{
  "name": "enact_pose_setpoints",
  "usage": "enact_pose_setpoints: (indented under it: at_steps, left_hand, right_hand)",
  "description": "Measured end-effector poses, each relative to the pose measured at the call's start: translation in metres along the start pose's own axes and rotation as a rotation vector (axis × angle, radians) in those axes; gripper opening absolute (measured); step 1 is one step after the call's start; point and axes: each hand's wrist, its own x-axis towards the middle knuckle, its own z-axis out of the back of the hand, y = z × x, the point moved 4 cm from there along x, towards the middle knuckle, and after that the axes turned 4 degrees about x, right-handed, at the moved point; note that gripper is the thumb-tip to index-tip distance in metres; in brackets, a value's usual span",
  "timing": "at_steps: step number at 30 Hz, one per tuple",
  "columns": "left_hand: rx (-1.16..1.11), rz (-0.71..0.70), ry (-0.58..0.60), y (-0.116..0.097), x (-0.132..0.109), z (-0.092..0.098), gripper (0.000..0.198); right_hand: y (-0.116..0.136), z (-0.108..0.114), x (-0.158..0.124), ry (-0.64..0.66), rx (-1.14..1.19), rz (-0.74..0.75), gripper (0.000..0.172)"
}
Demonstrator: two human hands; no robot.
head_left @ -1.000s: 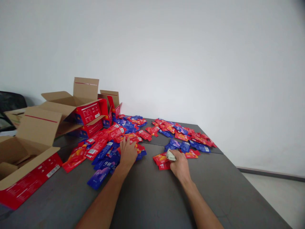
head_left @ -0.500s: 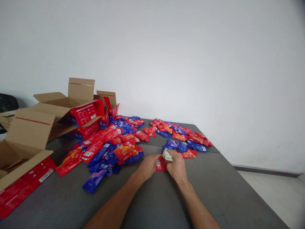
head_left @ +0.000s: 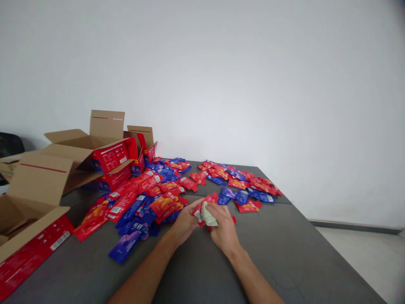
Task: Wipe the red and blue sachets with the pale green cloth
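Near the middle of the dark table, my left hand is closed on the left edge of a red pouch with a white label. My right hand grips a pale, folded cloth and presses it against the pouch's face. Part of the pouch is hidden behind the cloth and the right fingers. Just beyond my hands lie blue pouches and a red-orange pouch. To the left of my left hand is a heap of red pouches and blue pouches.
Open cardboard boxes with red sides stand at the back left, and another open box is at the near left. A spread pile of pouches covers the far right of the table. Behind it rises a white wall.
The red pouch has come up off the table and tilted in my left hand. My right hand has moved left with the cloth, now across the pouch's face.
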Motion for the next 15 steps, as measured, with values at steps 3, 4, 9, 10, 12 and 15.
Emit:
enact_pose_setpoints:
  at_steps: [3, 4, 9, 10, 12, 15]
  left_hand:
    - [0.031, 0.008, 0.072, -0.004, -0.003, -0.008, 0.080]
    - [0.027, 0.014, 0.094, -0.004, -0.003, -0.011, 0.080]
    - [-0.056, 0.019, 0.100, -0.002, -0.002, -0.011, 0.088]
    - [-0.070, 0.017, 0.076, 0.000, -0.001, -0.007, 0.089]
    - [-0.088, 0.006, 0.028, 0.002, 0.001, 0.002, 0.092]
    - [-0.118, 0.000, 0.007, 0.002, 0.003, 0.011, 0.091]
  right_hand:
    - [-0.015, 0.018, 0.003, -0.152, -0.078, -0.045, 0.068]
    - [-0.018, 0.024, 0.003, -0.191, -0.098, -0.050, 0.068]
    - [-0.009, 0.020, 0.003, -0.135, -0.081, 0.008, 0.067]
    - [-0.003, 0.013, 0.003, -0.077, -0.060, 0.016, 0.069]
    - [0.012, -0.001, 0.001, 0.036, -0.010, 0.039, 0.074]
    - [0.027, -0.014, -0.001, 0.132, 0.046, 0.087, 0.076]
